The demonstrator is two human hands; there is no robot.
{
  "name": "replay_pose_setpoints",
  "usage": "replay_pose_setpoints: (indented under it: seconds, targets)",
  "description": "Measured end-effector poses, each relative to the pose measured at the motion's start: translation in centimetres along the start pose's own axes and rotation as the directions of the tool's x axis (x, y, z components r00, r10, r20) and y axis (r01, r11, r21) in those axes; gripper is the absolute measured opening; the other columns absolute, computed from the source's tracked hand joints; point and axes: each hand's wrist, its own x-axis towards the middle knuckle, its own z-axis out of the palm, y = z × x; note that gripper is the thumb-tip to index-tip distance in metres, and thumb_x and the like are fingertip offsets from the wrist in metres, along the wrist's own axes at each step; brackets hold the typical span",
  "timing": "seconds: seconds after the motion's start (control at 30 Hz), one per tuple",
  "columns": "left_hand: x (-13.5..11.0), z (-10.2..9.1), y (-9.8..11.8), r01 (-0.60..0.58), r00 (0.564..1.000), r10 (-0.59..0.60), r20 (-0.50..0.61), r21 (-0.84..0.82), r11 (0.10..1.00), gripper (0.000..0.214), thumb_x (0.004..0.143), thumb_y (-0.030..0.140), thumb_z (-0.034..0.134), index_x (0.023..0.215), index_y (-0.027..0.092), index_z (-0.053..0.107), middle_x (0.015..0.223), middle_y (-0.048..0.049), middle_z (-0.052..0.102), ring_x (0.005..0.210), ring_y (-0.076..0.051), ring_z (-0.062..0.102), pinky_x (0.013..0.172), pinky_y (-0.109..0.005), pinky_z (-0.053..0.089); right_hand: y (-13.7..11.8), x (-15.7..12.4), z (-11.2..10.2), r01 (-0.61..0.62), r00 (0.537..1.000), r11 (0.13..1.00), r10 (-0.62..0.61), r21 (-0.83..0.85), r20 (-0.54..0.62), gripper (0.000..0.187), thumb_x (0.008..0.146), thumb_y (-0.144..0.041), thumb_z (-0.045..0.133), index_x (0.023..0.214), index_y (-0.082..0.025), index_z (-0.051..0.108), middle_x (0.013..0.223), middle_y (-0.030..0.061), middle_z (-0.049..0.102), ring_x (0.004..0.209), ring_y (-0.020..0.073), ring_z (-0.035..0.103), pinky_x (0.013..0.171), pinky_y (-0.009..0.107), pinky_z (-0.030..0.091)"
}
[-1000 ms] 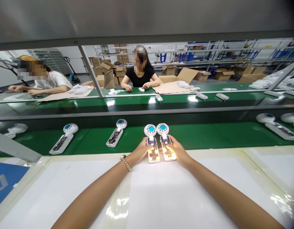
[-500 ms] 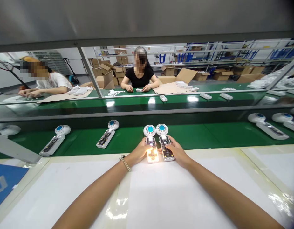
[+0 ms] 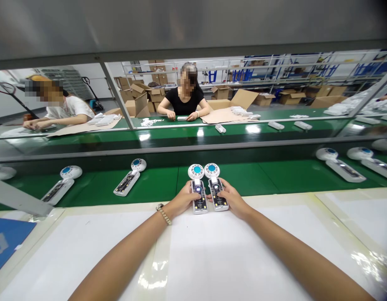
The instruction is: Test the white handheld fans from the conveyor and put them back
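Left hand is curled around a white handheld gadget; right hand grips a matching gadget; both sit side by side at the white surface edge, right by the green conveyor belt.

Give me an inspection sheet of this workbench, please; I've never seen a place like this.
surface: white sheet on the bench, green conveyor belt beyond it
job's things: two white plastic handheld devices with round blue-centred heads and bare circuit boards, side by side; more lie on the belt
clutter: flat blue panel at the bench's left edge
hands: left hand and right hand, each on one device
cables: nothing seen
surroundings: seated co-worker and another person at a second belt, cardboard boxes behind
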Motion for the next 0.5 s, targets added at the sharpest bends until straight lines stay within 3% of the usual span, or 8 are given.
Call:
replay_pose_setpoints:
  seconds: [0.5]
  targets:
    - [-0.24,-0.01,0.38,0.022,0.999,-0.022,0.034,-0.001,1.0,0.05,0.058,-0.001,0.06,0.101,0.018,0.044,0.097,-0.0046,0.06,0.089,-0.019,0.061,0.089,-0.043,0.042,-0.09,-0.08,0.0,0.006,1.0,1.0,-0.006,0.01,0.008,0.058,0.061,-0.013,0.059,0.115,-0.025,0.04,0.083,-0.0005,0.064,0.079,0.0225,0.066,0.077,0.04,0.051]
